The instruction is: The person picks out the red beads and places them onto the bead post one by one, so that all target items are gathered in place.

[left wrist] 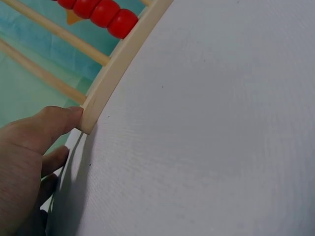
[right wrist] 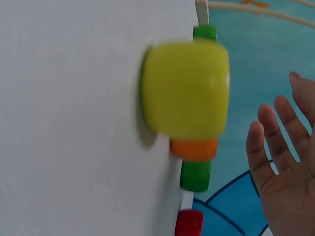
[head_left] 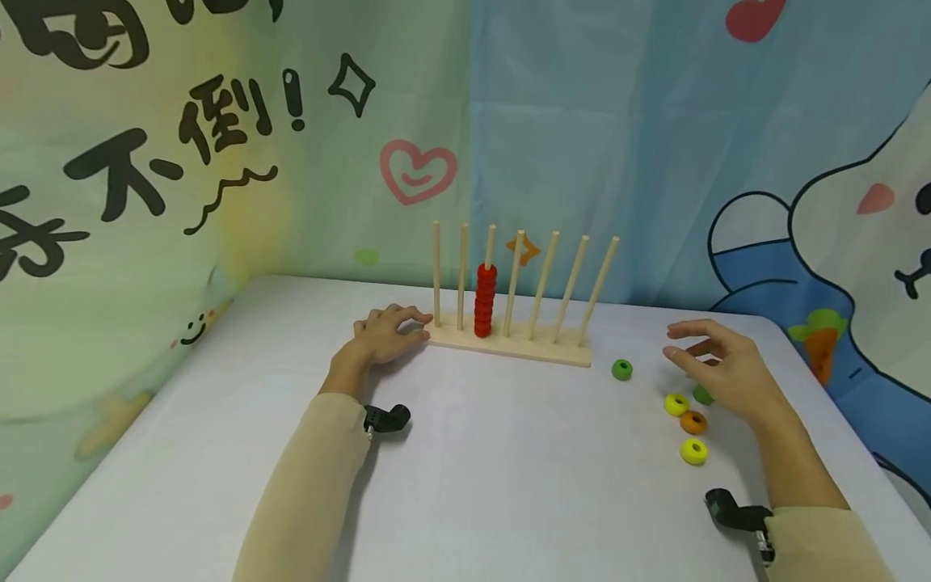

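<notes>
A wooden peg rack [head_left: 509, 346] with a row of upright pegs stands towards the table's back. Red beads [head_left: 485, 301] are stacked on its third peg from the left. My left hand [head_left: 389, 333] grips the left end of its base, the thumb [left wrist: 66, 119] against the corner in the left wrist view. Raised over loose beads at the right, my right hand [head_left: 720, 364] holds nothing, its fingers relaxed. Beneath and beside it lie a yellow bead [head_left: 676, 404], an orange bead [head_left: 693, 422], another yellow bead [head_left: 694, 451] and a partly covered green bead [head_left: 702, 394].
Another green bead [head_left: 621, 369] lies between the rack and the right hand. In the right wrist view a red bead [right wrist: 189, 222] shows at the bottom. A printed cloth [head_left: 582, 121] hangs behind the white table [head_left: 524, 469].
</notes>
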`<state>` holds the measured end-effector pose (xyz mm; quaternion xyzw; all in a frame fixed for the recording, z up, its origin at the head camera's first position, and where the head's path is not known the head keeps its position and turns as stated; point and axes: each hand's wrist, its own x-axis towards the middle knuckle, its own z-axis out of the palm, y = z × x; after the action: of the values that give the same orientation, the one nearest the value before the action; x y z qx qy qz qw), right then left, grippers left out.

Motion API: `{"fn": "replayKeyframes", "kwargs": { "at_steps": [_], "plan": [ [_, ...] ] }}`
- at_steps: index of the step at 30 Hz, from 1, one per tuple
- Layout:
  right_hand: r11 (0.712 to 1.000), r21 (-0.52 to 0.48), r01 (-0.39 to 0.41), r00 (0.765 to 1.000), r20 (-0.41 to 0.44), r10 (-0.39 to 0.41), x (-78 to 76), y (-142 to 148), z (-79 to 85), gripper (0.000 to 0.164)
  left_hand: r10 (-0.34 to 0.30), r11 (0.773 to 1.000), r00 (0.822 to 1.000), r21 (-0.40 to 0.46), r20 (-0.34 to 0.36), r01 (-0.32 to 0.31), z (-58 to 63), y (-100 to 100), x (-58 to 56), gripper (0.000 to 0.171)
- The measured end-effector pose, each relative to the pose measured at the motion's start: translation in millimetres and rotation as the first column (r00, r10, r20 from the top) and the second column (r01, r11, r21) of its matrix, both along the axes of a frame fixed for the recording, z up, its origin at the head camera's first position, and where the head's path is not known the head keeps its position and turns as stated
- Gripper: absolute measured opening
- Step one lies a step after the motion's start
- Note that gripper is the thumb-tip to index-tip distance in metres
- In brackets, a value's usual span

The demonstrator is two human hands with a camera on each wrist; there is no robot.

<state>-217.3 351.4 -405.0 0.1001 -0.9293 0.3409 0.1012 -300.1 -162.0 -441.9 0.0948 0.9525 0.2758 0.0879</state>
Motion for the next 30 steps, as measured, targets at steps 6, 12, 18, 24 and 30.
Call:
{"fn": "replayKeyframes", "kwargs": {
  "at_steps": [6,12,18,24,30],
  "plan": [
    [0.997,0.017,0.080,0.996,0.024,-0.080,3.0,15.2,-4.0,0.047,-0.010,1.000,1.000,-0.005,0.009,0.010,-0.7,-0.4,-0.5,0.045],
    [0.997,0.033,0.068,0.997,0.023,-0.069,5.0,23.5,-5.9,0.045,-0.014,1.000,1.000,-0.005,0.015,0.014,-0.3,0.4,-0.4,0.044],
    [0.996,0.067,0.061,0.998,-0.015,-0.060,6.7,34.9,-6.8,0.042,-0.016,1.000,1.000,0.003,0.010,0.016,0.1,1.1,-1.4,0.044],
    [0.989,0.103,0.106,0.994,0.006,-0.107,11.3,46.3,-9.2,0.045,-0.016,1.000,1.000,0.000,0.003,0.016,1.2,0.1,-3.1,0.043],
    [0.983,0.140,0.118,0.993,0.014,-0.121,13.7,59.4,-15.6,0.041,-0.016,1.000,1.000,0.005,0.010,0.016,0.9,0.3,-1.8,0.043]
  ]
}}
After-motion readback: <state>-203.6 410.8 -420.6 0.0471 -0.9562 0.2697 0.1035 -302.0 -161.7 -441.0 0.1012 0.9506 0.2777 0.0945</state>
